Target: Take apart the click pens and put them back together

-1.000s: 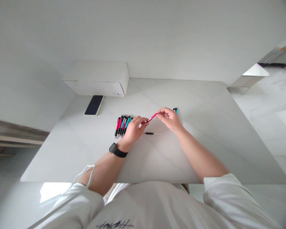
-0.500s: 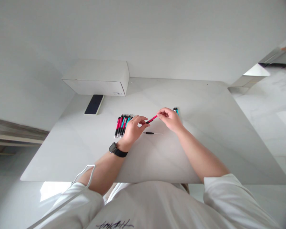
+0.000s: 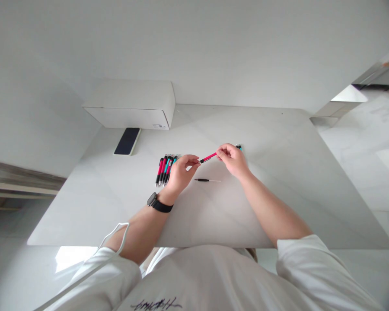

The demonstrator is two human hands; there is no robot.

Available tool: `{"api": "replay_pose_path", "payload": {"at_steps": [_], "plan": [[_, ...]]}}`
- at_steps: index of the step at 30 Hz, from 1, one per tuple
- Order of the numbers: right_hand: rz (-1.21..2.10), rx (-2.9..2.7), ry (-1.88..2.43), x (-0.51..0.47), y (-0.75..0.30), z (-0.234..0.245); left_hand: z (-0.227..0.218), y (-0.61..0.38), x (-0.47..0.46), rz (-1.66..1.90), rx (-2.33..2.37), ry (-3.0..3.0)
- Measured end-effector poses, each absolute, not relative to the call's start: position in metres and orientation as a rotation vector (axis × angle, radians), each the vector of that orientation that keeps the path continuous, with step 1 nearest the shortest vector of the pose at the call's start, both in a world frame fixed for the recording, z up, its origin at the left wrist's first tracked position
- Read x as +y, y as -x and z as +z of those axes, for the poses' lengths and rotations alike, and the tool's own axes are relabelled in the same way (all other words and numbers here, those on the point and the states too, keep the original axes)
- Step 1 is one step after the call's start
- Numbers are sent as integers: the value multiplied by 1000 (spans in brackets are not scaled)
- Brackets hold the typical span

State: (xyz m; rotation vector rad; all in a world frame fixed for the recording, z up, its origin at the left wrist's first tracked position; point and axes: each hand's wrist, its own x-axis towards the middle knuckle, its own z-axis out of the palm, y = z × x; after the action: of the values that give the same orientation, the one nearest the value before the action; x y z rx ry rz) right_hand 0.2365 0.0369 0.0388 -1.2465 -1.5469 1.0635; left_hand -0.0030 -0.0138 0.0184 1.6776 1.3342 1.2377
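Between my two hands is a red pen barrel (image 3: pixel 209 157) with a black end and clip, tilted up to the right. My left hand (image 3: pixel 183 172) pinches its black end with thumb and fingers. The red end is in the fingertips of my right hand (image 3: pixel 231 159). Below, on the table, lies a black pen grip section with a thin white refill (image 3: pixel 205 180) sticking out to the right. A row of red and teal pens (image 3: pixel 165 169) rests just left of my left hand, which partly hides it. Behind my right hand, teal pens (image 3: pixel 239 147) show only in part.
On the white table (image 3: pixel 294 172), a long white box (image 3: pixel 129 116) stands at the back left against the wall. A dark-screened phone (image 3: pixel 127 141) lies in front of it. A white cord (image 3: pixel 125 237) loops over my left forearm.
My right hand has shifted slightly up and to the right. The red barrel has turned a little, and more of its black end and clip now shows beside my left fingertips.
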Motion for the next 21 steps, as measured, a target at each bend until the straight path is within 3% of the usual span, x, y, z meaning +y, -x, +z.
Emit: {"api": "replay_pose_path", "payload": {"at_steps": [21], "plan": [[1117, -1518, 1199, 37, -236, 37, 17, 4, -13, 1221, 1346, -1706]]}}
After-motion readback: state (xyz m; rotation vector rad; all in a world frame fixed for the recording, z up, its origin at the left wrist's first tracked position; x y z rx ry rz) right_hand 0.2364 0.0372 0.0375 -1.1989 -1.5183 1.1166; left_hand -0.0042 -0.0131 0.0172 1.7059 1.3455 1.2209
